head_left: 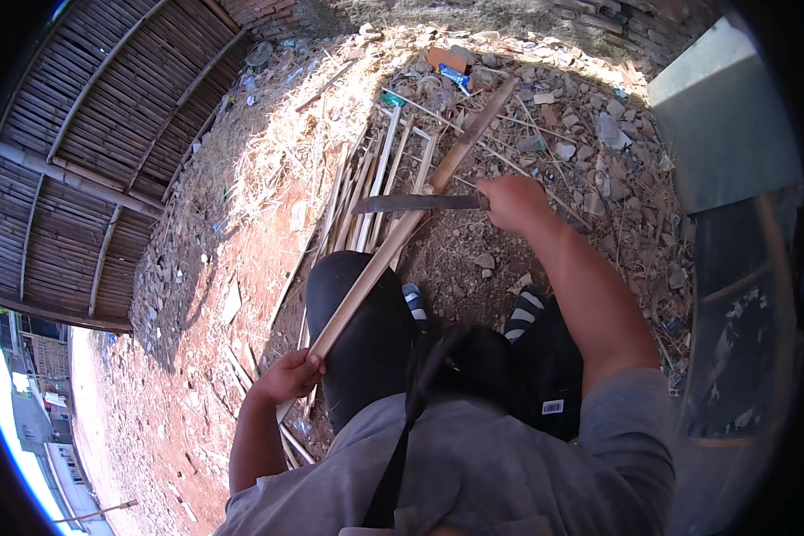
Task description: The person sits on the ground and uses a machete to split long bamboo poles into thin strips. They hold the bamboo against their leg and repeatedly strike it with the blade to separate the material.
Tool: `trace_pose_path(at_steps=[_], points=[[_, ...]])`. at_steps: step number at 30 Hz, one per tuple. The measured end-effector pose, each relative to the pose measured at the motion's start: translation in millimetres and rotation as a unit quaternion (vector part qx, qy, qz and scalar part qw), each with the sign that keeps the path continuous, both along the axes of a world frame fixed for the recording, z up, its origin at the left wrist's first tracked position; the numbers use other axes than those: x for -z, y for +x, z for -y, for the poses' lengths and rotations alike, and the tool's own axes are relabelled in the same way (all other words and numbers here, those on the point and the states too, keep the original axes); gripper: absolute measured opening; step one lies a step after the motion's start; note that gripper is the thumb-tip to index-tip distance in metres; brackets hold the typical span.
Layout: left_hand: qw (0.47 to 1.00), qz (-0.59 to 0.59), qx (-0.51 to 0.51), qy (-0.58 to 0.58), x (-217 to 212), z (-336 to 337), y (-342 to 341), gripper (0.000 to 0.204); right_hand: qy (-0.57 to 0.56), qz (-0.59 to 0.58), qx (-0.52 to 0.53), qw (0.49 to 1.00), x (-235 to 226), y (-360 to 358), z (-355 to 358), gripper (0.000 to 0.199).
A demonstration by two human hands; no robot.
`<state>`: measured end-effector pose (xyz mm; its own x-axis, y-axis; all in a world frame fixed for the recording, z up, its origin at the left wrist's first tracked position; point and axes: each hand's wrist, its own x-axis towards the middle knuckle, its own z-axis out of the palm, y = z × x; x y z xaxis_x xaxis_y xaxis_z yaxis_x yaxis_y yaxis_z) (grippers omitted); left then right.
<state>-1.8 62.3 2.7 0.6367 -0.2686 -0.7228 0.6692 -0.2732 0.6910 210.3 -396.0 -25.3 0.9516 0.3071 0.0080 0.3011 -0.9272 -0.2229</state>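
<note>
My left hand (pixel 288 375) is closed round the near end of a long split bamboo strip (pixel 366 281). The strip slants across my left thigh, up and away to the right. In my right hand (pixel 513 204) is the handle of a machete (pixel 420 204), its dark blade pointing left and lying across the strip near a node. Whether the edge has cut into the bamboo, I cannot tell. Several pale bamboo strips (pixel 382 174) lie on the ground beyond my knee, and more lie beside my left hand.
Rubble and stones (pixel 590 152) cover the ground ahead and to the right, with a blue wrapper (pixel 456 78) among them. A woven bamboo wall (pixel 89 161) stands at left, a grey-green panel (pixel 724 125) at right. My sandalled feet (pixel 524 313) are just beyond my lap.
</note>
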Motion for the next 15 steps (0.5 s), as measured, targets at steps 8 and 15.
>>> trace_pose_path(at_steps=[8,15], points=[[1.0,-0.003,0.01,0.024,-2.2,-0.9,0.8,0.027,0.244,-0.305,0.03,0.92,15.5,-2.8,1.7,0.043],[1.0,-0.021,-0.003,-0.018,4.7,-6.8,2.1,0.026,0.195,-0.08,-0.093,0.973,0.6,-17.9,-25.8,0.031]])
